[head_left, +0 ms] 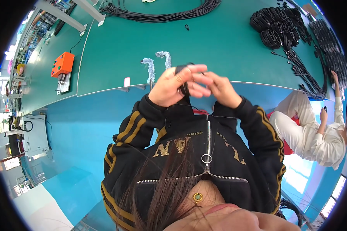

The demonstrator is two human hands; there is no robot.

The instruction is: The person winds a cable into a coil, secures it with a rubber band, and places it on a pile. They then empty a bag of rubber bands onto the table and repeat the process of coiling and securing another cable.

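Observation:
My left hand (169, 87) is closed around a looped black cable (185, 87), which passes between the thumb and the fingers. Close against it, my right hand (223, 91) has its fingers pinched at the left hand's fingertips, where a dark bit of the cable shows; the overlapping fingers partly hide this grip. A thin strand of cable hangs below the hands across my black jacket. Just beyond the left hand, two hooked posts, a nearer one (150, 71) and a farther one (167, 58), stand at the table edge, wrapped in clear plastic.
The green table (123, 42) spans ahead, with a long cable bundle (162, 17) at the back. Coiled black cables (275, 29) pile up at the right. An orange box with green buttons (63, 64) is at the left. A co-worker in white (320, 142) sits at the right.

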